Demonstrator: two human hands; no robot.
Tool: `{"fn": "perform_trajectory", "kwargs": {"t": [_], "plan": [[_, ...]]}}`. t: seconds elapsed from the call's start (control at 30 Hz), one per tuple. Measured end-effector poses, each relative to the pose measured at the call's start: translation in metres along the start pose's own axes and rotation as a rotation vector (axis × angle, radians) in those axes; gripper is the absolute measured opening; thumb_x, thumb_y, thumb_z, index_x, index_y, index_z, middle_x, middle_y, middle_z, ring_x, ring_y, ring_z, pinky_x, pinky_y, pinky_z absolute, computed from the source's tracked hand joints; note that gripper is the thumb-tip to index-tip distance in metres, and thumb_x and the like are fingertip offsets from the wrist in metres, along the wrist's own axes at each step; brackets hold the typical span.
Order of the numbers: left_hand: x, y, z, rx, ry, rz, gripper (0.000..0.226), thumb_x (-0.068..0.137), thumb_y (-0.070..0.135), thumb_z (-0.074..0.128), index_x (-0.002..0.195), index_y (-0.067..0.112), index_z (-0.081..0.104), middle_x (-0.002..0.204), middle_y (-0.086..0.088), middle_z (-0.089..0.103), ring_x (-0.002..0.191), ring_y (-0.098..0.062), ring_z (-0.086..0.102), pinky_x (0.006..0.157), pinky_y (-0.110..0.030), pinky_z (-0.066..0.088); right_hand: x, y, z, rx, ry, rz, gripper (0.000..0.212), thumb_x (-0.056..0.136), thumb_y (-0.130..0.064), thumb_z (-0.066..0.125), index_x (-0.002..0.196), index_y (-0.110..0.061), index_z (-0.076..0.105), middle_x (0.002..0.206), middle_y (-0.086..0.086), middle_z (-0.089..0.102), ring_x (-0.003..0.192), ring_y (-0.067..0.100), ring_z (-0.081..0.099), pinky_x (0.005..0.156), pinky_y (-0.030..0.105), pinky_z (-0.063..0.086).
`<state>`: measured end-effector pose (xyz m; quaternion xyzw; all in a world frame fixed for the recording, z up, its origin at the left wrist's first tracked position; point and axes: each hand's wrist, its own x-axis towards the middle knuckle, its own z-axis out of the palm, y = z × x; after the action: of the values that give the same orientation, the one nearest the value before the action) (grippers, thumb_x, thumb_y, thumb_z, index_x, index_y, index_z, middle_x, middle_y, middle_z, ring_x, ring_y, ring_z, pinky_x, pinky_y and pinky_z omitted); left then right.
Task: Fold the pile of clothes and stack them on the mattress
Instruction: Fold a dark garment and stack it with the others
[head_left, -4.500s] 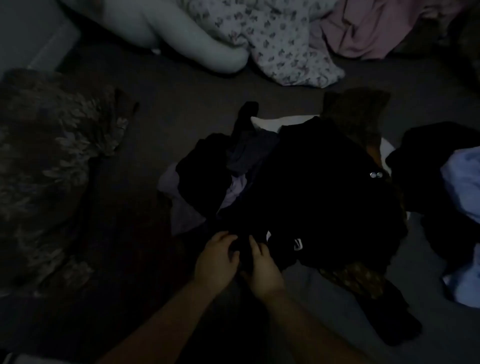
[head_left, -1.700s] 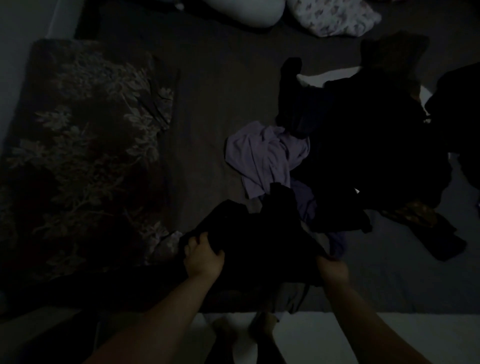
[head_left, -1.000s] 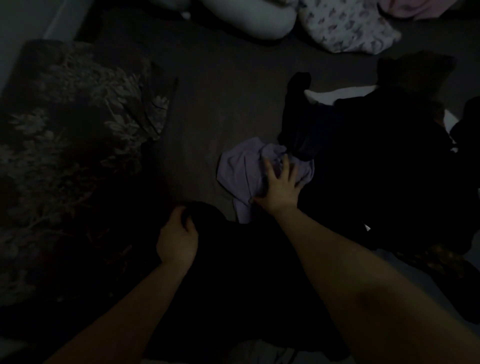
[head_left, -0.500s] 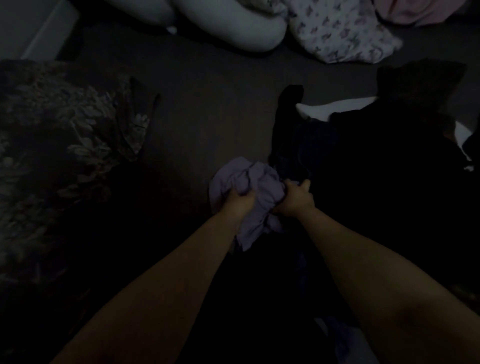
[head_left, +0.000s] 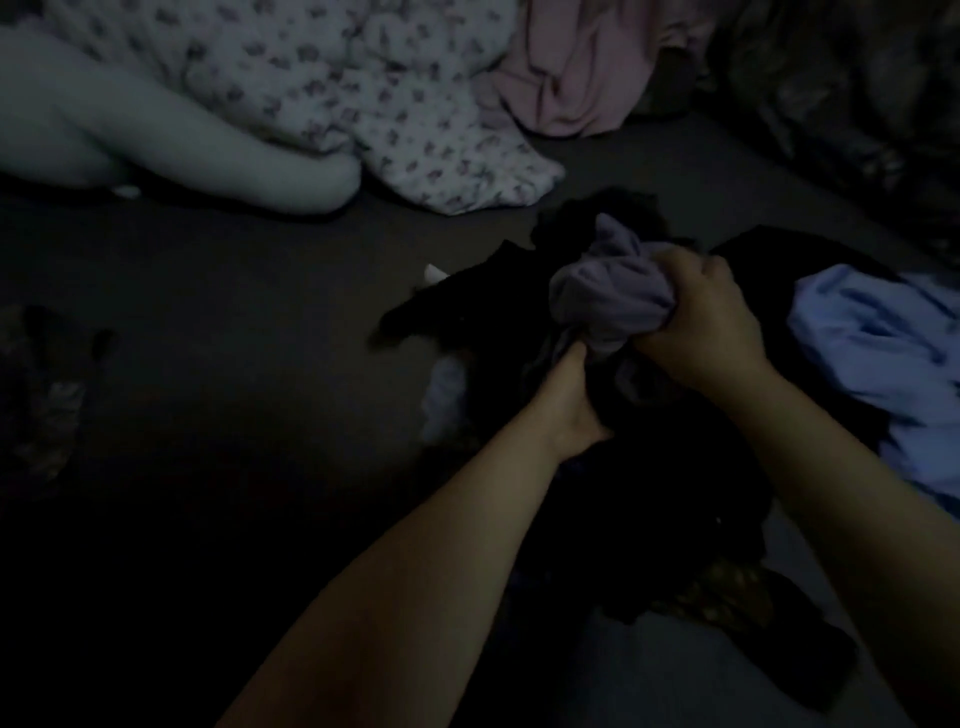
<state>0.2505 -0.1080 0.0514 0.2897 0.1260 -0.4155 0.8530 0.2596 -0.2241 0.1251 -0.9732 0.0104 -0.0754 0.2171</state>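
- The right hand (head_left: 701, 322) is closed in a fist round a bunched lilac garment (head_left: 610, 296), its knuckles toward the far side and the thumb side against the cloth.
- The left hand (head_left: 569, 400) is curled just below and nearer, fingers tucked into dark cloth under the lilac bundle; its fingertips are hidden, and it seems to pinch the lower hanging end of the same garment, though the dim light leaves this uncertain.
- The lilac garment is a crumpled wad with no clear flat shape. Its longer run goes from a loose point at the upper left, away from the person, down toward the gap between the two hands, so it stands roughly upright and slightly tilted.
- It is held above the dark pile of clothes (head_left: 597, 467), which spreads under both forearms and toward the near right.
- A light blue garment (head_left: 883, 353) lies crumpled just right of the right wrist, against the dark pile.
- A patterned brownish cloth (head_left: 722, 597) shows at the near edge of the pile.
- All of this lies on the dark grey mattress (head_left: 260, 312).
- At the far side lie a pale bolster pillow (head_left: 171, 150), a floral-print bedding (head_left: 389, 104) beside it, and a pink cloth (head_left: 576, 67) further right.
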Motion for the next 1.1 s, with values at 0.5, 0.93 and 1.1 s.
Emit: {"fn": "perform_trajectory", "kwargs": {"t": [0.5, 0.93, 1.1], "plan": [[0.008, -0.106, -0.066, 1.182, 0.213, 0.512, 0.049, 0.099, 0.004, 0.037, 0.146, 0.017, 0.028, 0.146, 0.011, 0.028, 0.136, -0.003, 0.022, 0.103, -0.002, 0.016, -0.029, 0.151, 0.058, 0.126, -0.396, 0.243, 0.086, 0.068, -0.07, 0.058, 0.133, -0.014, 0.051, 0.134, 0.012, 0.052, 0.126, 0.027, 0.046, 0.104, 0.04, 0.041], [-0.246, -0.097, -0.208, 1.497, 0.704, -0.044, 0.056, 0.083, 0.031, 0.042, 0.136, 0.013, 0.05, 0.137, -0.012, 0.051, 0.127, -0.031, 0.045, 0.108, -0.037, 0.035, -0.211, -0.051, 0.134, -0.069, -0.351, -0.366, 0.058, 0.077, -0.054, 0.045, 0.106, -0.008, 0.066, 0.121, 0.017, 0.06, 0.12, 0.037, 0.052, 0.099, 0.05, 0.038], [-0.327, -0.101, -0.262, 1.442, 1.158, -0.253, 0.069, 0.086, 0.048, 0.047, 0.144, 0.013, 0.034, 0.145, -0.024, 0.035, 0.133, -0.042, 0.031, 0.109, -0.046, 0.03, -0.253, -0.085, 0.195, 0.067, -0.859, -0.019, 0.045, 0.093, -0.028, 0.053, 0.132, -0.007, 0.048, 0.131, 0.017, 0.051, 0.118, 0.03, 0.05, 0.094, 0.031, 0.042]]}}
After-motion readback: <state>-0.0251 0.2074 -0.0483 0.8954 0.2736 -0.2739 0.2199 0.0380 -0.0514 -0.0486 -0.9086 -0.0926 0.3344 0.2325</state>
